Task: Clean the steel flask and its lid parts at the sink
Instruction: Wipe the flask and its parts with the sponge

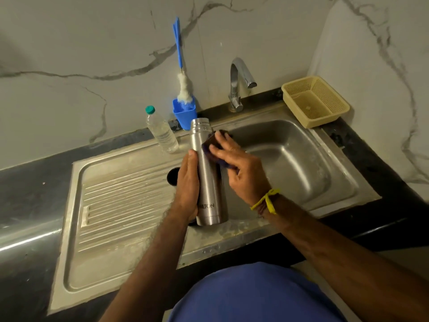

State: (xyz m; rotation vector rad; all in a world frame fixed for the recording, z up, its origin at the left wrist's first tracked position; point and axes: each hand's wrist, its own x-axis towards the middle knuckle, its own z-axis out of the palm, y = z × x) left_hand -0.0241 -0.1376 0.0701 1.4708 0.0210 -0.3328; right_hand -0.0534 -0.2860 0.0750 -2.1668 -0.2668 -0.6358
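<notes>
The steel flask (206,177) is held upright and lidless between the drainboard and the sink basin (301,163). My left hand (186,187) wraps around its left side near the base. My right hand (236,163) presses a dark scrub pad with a blue edge (212,142) against the flask's upper right side. A dark round lid part (173,176) lies on the drainboard just left of my left hand, partly hidden by it.
A blue bottle brush (183,89) stands in a blue holder (184,115) against the wall. A clear plastic bottle (161,131) stands to its left. The tap (239,84) is behind the basin and a cream plastic basket (315,101) sits at the back right.
</notes>
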